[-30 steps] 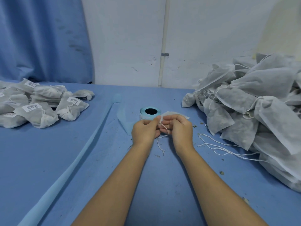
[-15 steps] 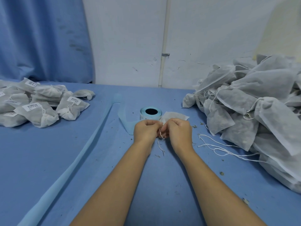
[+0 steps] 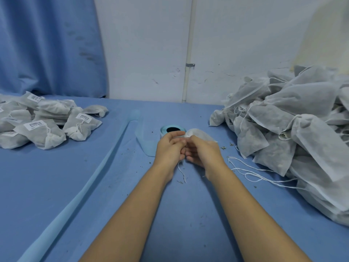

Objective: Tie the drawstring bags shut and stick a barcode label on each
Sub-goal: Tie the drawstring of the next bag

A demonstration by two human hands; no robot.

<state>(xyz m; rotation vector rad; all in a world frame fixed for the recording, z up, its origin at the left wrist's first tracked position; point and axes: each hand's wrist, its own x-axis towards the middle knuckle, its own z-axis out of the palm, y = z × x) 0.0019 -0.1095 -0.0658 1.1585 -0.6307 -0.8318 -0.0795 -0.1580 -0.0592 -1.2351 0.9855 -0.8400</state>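
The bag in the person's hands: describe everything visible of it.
The bag is a small pouch of thin whitish-grey, non-woven-looking fabric, mid-way across the blue table, just right of the label roll. Only its far end shows; the left hand and right hand grip the rest. White drawstring ends trail out between them. No label is visible on it.

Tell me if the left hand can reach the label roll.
Probably yes: the label roll stands just beyond the left hand with nothing between them, though that hand is busy with the bag.
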